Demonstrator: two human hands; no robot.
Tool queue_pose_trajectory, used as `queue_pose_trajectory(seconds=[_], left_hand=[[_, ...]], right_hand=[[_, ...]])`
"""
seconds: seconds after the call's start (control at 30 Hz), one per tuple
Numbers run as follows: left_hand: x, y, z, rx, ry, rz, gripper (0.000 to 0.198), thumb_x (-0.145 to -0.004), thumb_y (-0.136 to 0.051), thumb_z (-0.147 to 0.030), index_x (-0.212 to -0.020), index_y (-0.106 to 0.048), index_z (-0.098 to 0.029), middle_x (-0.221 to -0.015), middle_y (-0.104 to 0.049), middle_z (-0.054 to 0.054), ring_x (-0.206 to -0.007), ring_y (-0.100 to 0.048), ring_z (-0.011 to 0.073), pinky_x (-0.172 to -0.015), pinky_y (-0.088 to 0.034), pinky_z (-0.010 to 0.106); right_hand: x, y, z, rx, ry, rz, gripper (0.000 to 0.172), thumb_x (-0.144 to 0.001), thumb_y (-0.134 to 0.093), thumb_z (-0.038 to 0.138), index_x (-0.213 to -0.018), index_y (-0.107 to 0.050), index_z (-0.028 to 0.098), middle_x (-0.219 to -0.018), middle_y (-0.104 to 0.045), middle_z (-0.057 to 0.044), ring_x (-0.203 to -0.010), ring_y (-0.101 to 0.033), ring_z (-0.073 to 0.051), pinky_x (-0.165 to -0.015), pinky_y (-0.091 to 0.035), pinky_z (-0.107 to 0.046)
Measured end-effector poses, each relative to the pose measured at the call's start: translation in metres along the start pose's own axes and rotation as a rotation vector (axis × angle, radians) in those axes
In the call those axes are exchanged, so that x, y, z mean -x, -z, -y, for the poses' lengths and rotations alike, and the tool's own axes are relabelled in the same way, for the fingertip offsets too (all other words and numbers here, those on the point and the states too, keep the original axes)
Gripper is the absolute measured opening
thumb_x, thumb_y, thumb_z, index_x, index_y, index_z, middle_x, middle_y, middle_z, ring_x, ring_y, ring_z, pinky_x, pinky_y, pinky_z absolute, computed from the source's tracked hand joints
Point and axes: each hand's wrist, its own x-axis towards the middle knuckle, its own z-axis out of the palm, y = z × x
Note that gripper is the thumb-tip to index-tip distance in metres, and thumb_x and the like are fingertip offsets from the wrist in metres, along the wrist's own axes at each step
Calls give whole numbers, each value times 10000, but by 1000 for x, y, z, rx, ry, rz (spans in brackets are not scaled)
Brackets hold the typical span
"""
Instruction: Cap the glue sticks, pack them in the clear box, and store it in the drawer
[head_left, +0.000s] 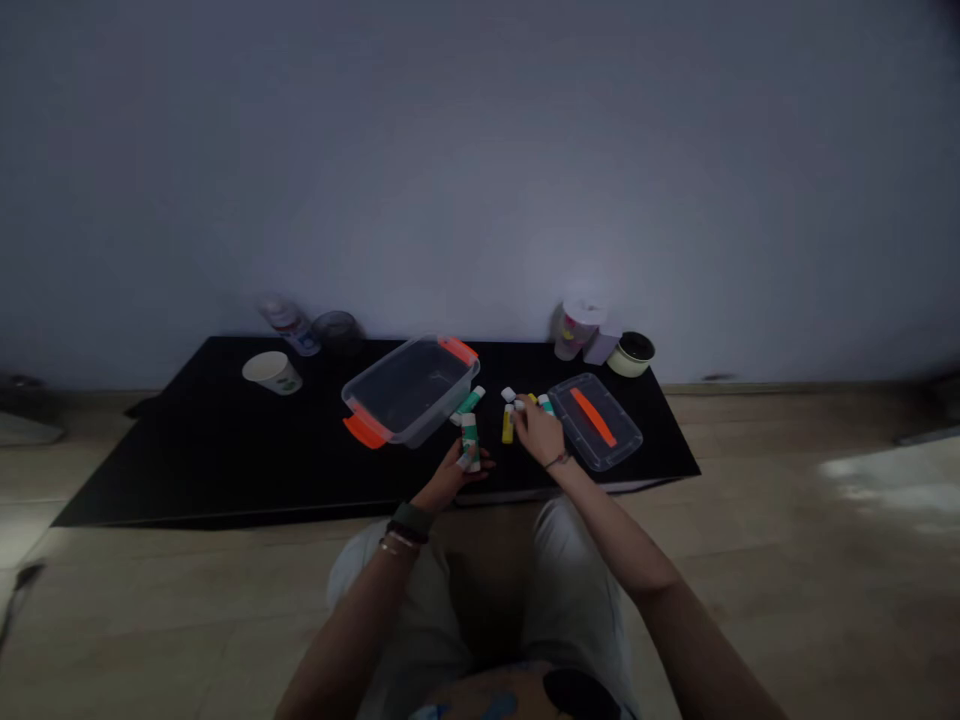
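Note:
My left hand is wrapped round a green and white glue stick held upright near the table's front edge. Just behind it lies another green glue stick, tilted beside the clear box. To the right, my right hand reaches down among several small sticks, its fingertips drawn together at a small white piece I cannot make out. Next to those fingertips are a yellow glue stick with a white top and a loose white cap. A green and white stick shows partly behind the hand.
A clear plastic box with orange latches stands open on the black table. Its lid, with an orange handle, lies at right. Around stand a paper cup, a spray can, a patterned cup and a round tin.

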Motion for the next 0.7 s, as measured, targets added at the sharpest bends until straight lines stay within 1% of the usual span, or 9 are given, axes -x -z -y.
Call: queue_pose_trajectory(seconds=[0.07,0.13,0.23,0.3,0.37,0.43,0.53,0.63,0.7], left_hand=[[3,-1,-1,-51,-11,-1,582,-693,-783,-582,-1043,-507,-207,-934,-622,8,-807,-678,155,-698,-545,288],[5,-2,-2,-85,-23,20,607,-686,-782,-593,-1062,-506,-204,-882,-608,-11,-743,-646,126,-678,-525,269],[8,-6,-2,-95,-53,52,616,-705,-746,-633,-1072,-509,-198,-803,-581,-32,-646,-572,92,-628,-478,243],[11,-10,-2,-95,-74,61,623,-712,-715,-671,-1057,-509,-195,-767,-565,-37,-611,-534,86,-596,-447,235],[15,-13,-3,-112,-93,68,605,-727,-691,-686,-1028,-511,-194,-746,-557,-35,-595,-511,84,-579,-423,234],[19,-16,-6,-149,-117,89,563,-759,-665,-683,-992,-518,-193,-728,-553,-30,-584,-500,84,-574,-408,236],[26,-20,-9,-194,-142,143,541,-785,-621,-706,-921,-522,-191,-700,-544,-25,-564,-487,86,-563,-391,242],[32,-23,-10,-206,-144,174,581,-781,-586,-747,-924,-529,-187,-672,-535,-28,-545,-468,86,-537,-364,239],[36,-25,-12,-211,-130,191,599,-779,-581,-753,-951,-534,-181,-663,-532,-31,-534,-451,82,-522,-346,232]], right_hand=[[-9,2,-19,203,-66,-46,366,-989,-456,332,-1293,-581,170,-1221,-622,-171,-1094,-580,-290,-808,-480,-349],[-14,-1,-35,329,-57,-15,303,-945,-544,315,-1179,-640,148,-1275,-581,-185,-1189,-506,-310,-861,-475,-362],[-12,-10,-48,373,-18,24,249,-900,-616,289,-1100,-662,149,-1254,-581,-180,-1198,-482,-302,-914,-462,-371],[-10,-14,-50,303,6,1,217,-889,-635,287,-1059,-657,155,-1235,-588,-171,-1180,-495,-294,-933,-451,-373],[-10,-14,-47,118,4,-38,196,-877,-657,330,-986,-633,169,-1169,-611,-148,-1113,-535,-271,-918,-451,-364],[-11,-11,-42,-180,-34,-41,237,-854,-677,397,-909,-576,190,-1016,-637,-94,-944,-586,-223,-835,-469,-338],[-13,-5,-29,-659,-80,80,338,-797,-699,461,-839,-463,223,-775,-579,12,-675,-543,-145,-648,-447,-274],[-8,1,-15,-937,-15,210,409,-727,-739,474,-824,-419,239,-702,-508,57,-617,-494,-118,-570,-399,-236],[0,5,-7,-1001,64,209,421,-694,-766,461,-864,-454,236,-737,-519,50,-657,-501,-119,-593,-404,-235]])
